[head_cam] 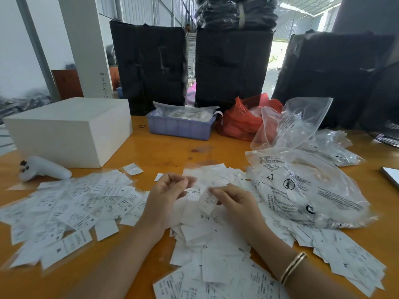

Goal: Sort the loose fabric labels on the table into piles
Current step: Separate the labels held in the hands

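White fabric labels with black print cover the orange wooden table. One spread pile lies to the left, and a bigger heap runs under and between my forearms to the right edge. My left hand has its fingers curled and pinches the top of a small white label. My right hand pinches the same label lower down. The label is blurred, and its print cannot be read.
A white box stands at the back left, with a white controller beside it. A purple bin, a red bag and clear printed plastic bags sit behind and right. Black wrapped bales stand beyond the table.
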A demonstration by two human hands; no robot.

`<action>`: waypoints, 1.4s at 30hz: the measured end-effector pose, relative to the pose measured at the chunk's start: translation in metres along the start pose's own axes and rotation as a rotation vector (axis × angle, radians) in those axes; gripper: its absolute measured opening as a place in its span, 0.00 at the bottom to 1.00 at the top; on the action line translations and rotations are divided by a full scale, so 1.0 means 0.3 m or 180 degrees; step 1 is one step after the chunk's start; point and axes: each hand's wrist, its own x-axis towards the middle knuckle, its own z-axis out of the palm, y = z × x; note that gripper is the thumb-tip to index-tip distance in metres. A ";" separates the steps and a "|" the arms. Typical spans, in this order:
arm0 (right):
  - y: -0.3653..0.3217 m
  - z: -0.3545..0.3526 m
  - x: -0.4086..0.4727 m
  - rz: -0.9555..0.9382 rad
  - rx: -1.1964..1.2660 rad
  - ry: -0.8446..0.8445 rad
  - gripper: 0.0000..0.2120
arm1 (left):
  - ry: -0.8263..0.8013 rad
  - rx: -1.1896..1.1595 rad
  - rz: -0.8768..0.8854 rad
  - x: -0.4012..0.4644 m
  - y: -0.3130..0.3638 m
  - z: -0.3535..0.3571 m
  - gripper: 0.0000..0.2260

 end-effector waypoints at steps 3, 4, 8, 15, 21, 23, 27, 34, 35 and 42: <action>0.011 -0.015 0.002 0.0110 0.0153 0.0315 0.08 | 0.0182 -0.0286 -0.0012 0.004 0.002 -0.014 0.02; 0.013 -0.017 0.002 0.0175 0.0177 0.0380 0.09 | 0.0233 -0.0279 0.0023 0.003 0.003 -0.016 0.02; 0.007 -0.012 -0.002 0.0156 0.0595 0.0352 0.21 | 0.0299 -0.0054 0.0147 0.004 -0.005 -0.008 0.02; 0.013 -0.023 -0.003 -0.0015 0.0323 0.0551 0.18 | 0.0242 0.0597 0.0208 0.005 -0.015 0.001 0.05; 0.004 -0.006 -0.002 0.0034 0.0326 0.0234 0.25 | 0.0029 0.0604 0.0140 -0.001 -0.017 0.016 0.02; 0.005 -0.005 -0.001 -0.0003 0.0355 0.0193 0.29 | 0.0062 0.0725 0.0145 0.000 -0.017 0.017 0.03; 0.006 -0.013 -0.002 0.0044 0.0536 0.0216 0.20 | 0.0090 0.0831 0.0234 0.002 -0.017 0.014 0.04; 0.010 -0.003 -0.014 -0.0368 -0.0406 0.0108 0.06 | -0.0021 0.1214 0.0574 0.003 -0.026 0.008 0.05; 0.012 0.000 -0.016 -0.0437 -0.0528 0.0121 0.06 | -0.0040 0.1276 0.0639 0.003 -0.028 0.007 0.05; 0.013 0.008 -0.026 -0.0768 -0.0932 0.0426 0.03 | -0.0133 0.1407 0.0862 0.003 -0.032 0.003 0.06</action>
